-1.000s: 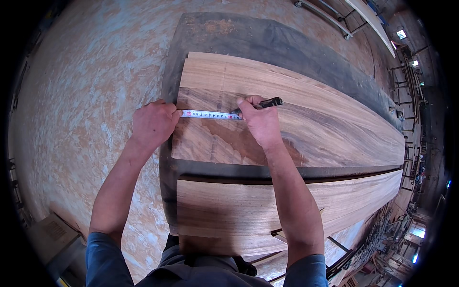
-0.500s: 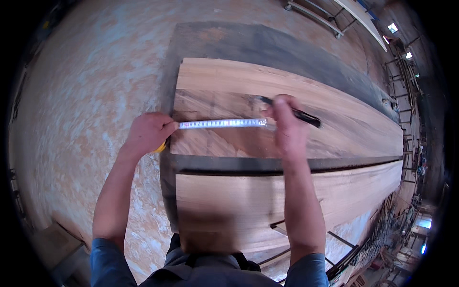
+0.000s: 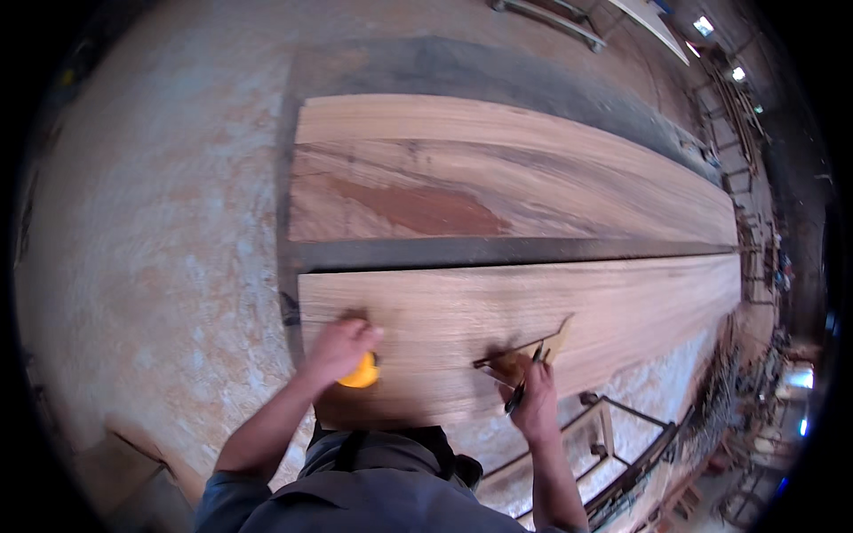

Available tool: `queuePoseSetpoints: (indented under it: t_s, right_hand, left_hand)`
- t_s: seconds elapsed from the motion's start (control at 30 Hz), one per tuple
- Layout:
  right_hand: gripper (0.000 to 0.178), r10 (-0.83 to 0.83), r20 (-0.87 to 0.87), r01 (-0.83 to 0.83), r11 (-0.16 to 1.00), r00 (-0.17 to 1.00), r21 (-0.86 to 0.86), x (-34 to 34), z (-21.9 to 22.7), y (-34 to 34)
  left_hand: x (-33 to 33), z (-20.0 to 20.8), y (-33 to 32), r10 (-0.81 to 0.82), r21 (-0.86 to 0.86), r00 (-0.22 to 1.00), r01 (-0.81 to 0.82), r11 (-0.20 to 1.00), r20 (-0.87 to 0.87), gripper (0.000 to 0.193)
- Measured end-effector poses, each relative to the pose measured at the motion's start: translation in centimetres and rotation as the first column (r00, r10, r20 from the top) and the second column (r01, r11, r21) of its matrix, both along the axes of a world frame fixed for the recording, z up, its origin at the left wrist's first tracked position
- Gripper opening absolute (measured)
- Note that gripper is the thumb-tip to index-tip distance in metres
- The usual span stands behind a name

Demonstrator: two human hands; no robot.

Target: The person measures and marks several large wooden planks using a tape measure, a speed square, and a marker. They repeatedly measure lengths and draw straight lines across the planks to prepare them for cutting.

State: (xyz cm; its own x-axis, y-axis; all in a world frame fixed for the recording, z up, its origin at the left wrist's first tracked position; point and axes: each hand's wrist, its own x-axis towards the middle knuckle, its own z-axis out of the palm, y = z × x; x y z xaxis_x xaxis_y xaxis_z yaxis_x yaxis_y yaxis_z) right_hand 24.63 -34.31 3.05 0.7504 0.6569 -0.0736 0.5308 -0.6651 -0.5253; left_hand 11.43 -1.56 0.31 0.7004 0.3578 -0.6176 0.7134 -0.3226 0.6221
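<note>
Head view: hands (image 3: 339, 349) (image 3: 535, 410) curl around tape measure (image 3: 362, 373) and pen (image 3: 515, 398).

Rightward, the left hand (image 3: 343, 349) has room along the near board (image 3: 422, 324) (until the angled tool (image 3: 555, 342)).

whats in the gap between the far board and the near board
In the head view, only a dark strip of surface shows between the far board and the near board, narrowing toward the right.

Near board (image 3: 435, 329) before far board (image 3: 524, 178)
</note>
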Motion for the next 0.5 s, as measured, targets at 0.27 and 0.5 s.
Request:
queuePoseSetpoints:
  t_s: [0.27, 0.5]
  right_hand:
    - [0.038, 0.133, 0.246, -0.116, 0.990, 0.960, -0.081, -1.7, -5.1, -2.4]
    - [0.039, 0.005, 0.209, -0.026, 0.995, 0.978, 0.094, 1.4, 1.0, -2.2]
  left_hand:
    - [1.9, -1.6, -12.1, -0.277, 0.258, 0.939, 0.221, 0.941, 0.204, 0.043]
    - [2.3, 2.2, -13.5, -0.428, 0.527, 0.678, 0.070, 0.847, 0.598, 0.046]
